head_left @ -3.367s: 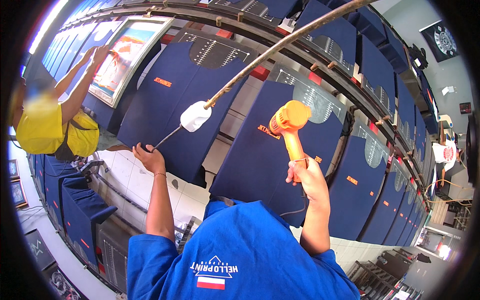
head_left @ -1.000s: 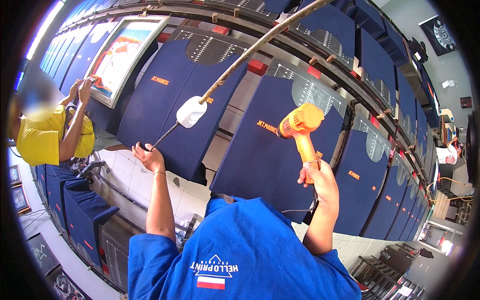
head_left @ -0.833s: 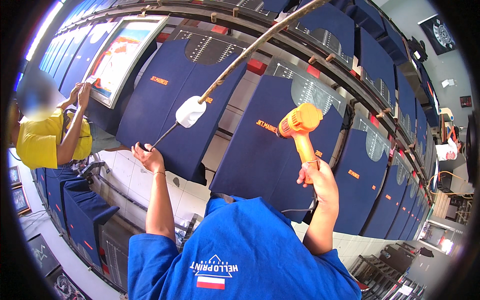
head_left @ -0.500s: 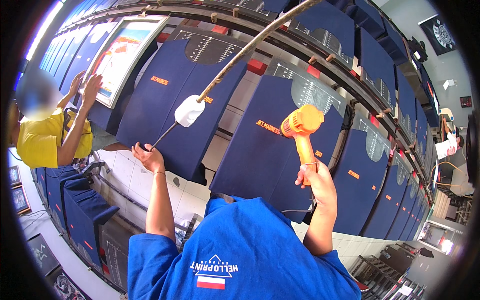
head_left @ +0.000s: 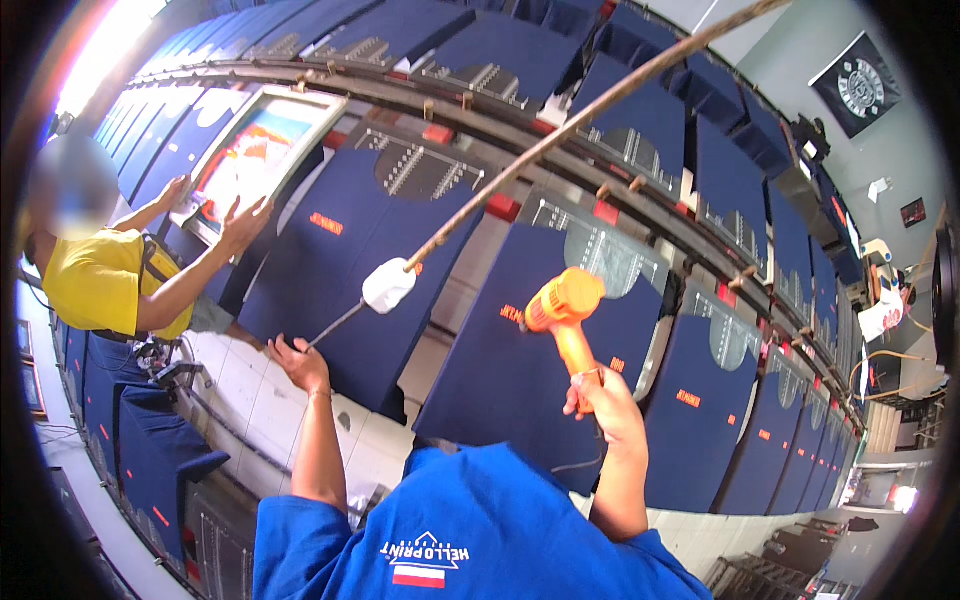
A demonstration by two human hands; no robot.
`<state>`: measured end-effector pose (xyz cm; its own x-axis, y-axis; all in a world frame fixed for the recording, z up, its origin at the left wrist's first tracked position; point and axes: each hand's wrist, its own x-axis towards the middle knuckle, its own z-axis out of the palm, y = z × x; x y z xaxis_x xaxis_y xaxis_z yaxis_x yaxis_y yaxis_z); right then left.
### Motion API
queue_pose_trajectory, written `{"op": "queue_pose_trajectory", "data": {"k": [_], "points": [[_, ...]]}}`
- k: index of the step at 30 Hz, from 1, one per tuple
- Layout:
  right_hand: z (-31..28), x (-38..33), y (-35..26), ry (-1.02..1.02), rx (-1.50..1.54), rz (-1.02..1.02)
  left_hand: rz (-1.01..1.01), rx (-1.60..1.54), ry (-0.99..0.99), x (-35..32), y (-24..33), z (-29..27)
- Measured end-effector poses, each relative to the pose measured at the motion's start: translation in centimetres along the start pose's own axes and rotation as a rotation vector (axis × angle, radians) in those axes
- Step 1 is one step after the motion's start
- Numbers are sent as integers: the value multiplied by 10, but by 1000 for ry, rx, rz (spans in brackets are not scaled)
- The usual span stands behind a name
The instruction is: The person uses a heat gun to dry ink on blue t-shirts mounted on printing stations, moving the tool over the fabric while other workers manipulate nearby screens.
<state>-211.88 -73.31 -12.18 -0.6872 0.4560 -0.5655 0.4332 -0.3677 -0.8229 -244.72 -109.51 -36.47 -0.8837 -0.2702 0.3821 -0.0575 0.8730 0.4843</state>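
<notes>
My right hand (head_left: pixel 612 402) is closed round the handle of an orange heat gun (head_left: pixel 570 318). The nozzle points left, over the orange print on a dark blue cloth panel (head_left: pixel 500 350); the gap between them is hard to judge. A dark cord hangs below the handle. With bent fingers my left hand (head_left: pixel 303 368) grips a thin dark cord (head_left: pixel 338 325). That cord runs up to a white power socket block (head_left: pixel 388 286) at the end of a long brown pole (head_left: pixel 560 135), which slants away to the upper right. Behind the block lies another blue panel (head_left: pixel 340 220).
On the left a person in a yellow shirt (head_left: pixel 95 285) has both hands by a framed printing screen (head_left: pixel 300 115). Long rails (head_left: pixel 450 115) with wooden pegs carry rows of blue panels on dark boards. More panels (head_left: pixel 160 450) stand at the lower left, beyond a tiled aisle (head_left: pixel 245 385).
The view has shifted, so the racks sit lower in the picture. My heat gun has moved left toward the print. The person in yellow has moved their hands on the frame.
</notes>
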Motion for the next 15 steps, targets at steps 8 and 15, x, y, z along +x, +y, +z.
{"op": "queue_pose_trajectory", "data": {"k": [8, 15], "points": [[31, 29, -2, -155, -46, -49, -55, 42, -9, -1, 7, -11], [34, 19, -1, -84, 27, -137, -80, -8, 5, 2, 2, -6]]}}
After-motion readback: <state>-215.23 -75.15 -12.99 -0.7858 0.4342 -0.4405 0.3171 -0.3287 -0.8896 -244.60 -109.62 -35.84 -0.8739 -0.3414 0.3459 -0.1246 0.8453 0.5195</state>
